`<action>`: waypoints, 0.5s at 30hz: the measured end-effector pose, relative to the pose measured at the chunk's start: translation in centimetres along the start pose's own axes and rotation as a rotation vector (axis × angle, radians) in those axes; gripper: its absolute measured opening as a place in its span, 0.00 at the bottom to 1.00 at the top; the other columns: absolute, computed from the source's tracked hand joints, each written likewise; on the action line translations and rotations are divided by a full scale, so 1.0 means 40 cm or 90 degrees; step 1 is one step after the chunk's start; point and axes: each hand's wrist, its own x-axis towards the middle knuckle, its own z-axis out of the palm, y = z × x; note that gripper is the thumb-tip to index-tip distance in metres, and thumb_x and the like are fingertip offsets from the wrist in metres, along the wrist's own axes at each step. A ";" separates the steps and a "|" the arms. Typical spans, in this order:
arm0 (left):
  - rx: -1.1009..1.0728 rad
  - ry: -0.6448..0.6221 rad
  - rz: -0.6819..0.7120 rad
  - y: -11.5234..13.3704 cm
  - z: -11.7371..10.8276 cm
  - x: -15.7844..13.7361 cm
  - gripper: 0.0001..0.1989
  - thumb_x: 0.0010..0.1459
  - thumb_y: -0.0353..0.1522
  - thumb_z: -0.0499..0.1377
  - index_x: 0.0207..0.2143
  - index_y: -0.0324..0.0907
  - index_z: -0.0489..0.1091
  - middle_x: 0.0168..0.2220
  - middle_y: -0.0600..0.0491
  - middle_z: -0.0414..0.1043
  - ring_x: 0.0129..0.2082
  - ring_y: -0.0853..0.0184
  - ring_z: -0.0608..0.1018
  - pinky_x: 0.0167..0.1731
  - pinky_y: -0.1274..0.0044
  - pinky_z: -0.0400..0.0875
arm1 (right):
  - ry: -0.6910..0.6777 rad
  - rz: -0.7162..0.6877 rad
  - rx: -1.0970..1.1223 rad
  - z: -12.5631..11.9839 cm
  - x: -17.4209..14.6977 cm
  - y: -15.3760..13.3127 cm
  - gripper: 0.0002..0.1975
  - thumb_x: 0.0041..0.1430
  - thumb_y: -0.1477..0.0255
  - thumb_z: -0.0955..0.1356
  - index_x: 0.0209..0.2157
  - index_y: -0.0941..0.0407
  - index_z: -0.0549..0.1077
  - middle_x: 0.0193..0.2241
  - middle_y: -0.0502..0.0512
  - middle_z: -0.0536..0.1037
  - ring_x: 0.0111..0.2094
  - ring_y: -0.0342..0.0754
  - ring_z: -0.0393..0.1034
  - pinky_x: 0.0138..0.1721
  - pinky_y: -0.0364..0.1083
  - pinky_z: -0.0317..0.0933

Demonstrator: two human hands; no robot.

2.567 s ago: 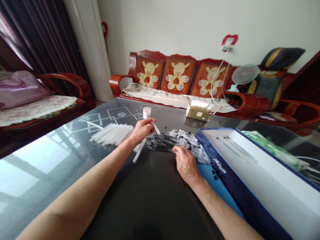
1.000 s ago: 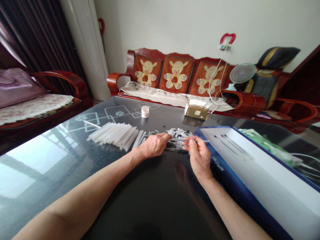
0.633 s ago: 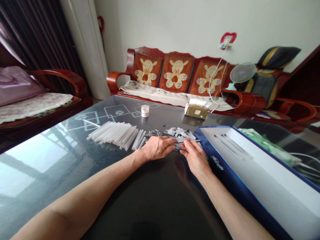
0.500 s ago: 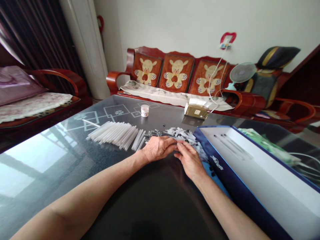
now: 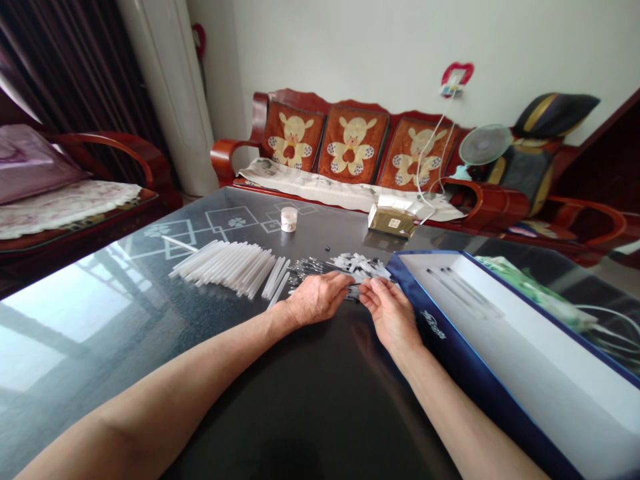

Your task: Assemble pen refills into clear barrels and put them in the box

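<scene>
My left hand (image 5: 320,297) is closed, its fingertips pinching a thin dark rod (image 5: 354,285) that looks like a pen refill. Close on its right, my right hand (image 5: 391,312) has its thumb and fingers pinched together near the rod's other end; what lies in them is too small to make out. Just beyond my fingers lie a pile of dark, metal-tipped pen refills (image 5: 311,267) and a heap of white and black small pen parts (image 5: 361,264), partly hidden by my hands. Frosted white pen barrels (image 5: 227,265) lie in a row to the left.
A blue box with a white inside (image 5: 500,347) stands on the right, with several pens (image 5: 463,293) in it. Behind the piles are a small round tub (image 5: 289,220) and a tissue box (image 5: 391,221). A green plastic package (image 5: 530,287) lies beyond the blue box.
My hands have drawn slightly apart, the right one shifting right and turning more palm up. The thin dark rod now shows between the fingertips.
</scene>
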 end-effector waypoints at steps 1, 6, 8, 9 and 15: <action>-0.001 -0.009 0.010 0.001 0.001 0.000 0.16 0.65 0.32 0.47 0.51 0.39 0.65 0.39 0.47 0.74 0.38 0.65 0.78 0.39 0.75 0.73 | 0.006 -0.011 -0.016 -0.001 0.000 0.003 0.18 0.39 0.65 0.78 0.30 0.55 0.72 0.28 0.50 0.80 0.30 0.46 0.76 0.30 0.43 0.70; 0.036 -0.036 0.011 0.002 0.005 -0.002 0.20 0.63 0.28 0.47 0.57 0.39 0.61 0.39 0.48 0.72 0.36 0.66 0.78 0.36 0.77 0.73 | -0.025 -0.197 -0.355 -0.023 0.006 -0.002 0.14 0.53 0.59 0.70 0.34 0.55 0.77 0.33 0.55 0.80 0.34 0.50 0.75 0.33 0.48 0.69; 0.053 -0.037 0.002 -0.002 0.007 -0.002 0.21 0.63 0.27 0.47 0.58 0.40 0.60 0.38 0.48 0.72 0.35 0.66 0.77 0.35 0.77 0.73 | -0.050 -0.369 -0.563 -0.039 0.011 -0.015 0.12 0.58 0.63 0.66 0.35 0.55 0.78 0.35 0.56 0.79 0.37 0.51 0.73 0.40 0.50 0.68; 0.059 -0.035 -0.004 -0.004 0.009 -0.003 0.21 0.63 0.27 0.47 0.58 0.40 0.60 0.38 0.48 0.72 0.35 0.66 0.77 0.35 0.77 0.73 | -0.065 -0.450 -0.655 -0.047 0.013 -0.021 0.12 0.59 0.66 0.65 0.36 0.55 0.78 0.36 0.57 0.78 0.38 0.51 0.72 0.43 0.51 0.66; 0.053 -0.018 -0.015 -0.011 0.018 -0.003 0.18 0.63 0.28 0.47 0.55 0.38 0.62 0.39 0.47 0.72 0.36 0.65 0.78 0.37 0.76 0.74 | -0.146 -0.590 -1.007 -0.079 0.015 -0.034 0.11 0.57 0.76 0.64 0.35 0.54 0.79 0.34 0.56 0.74 0.37 0.51 0.68 0.42 0.50 0.61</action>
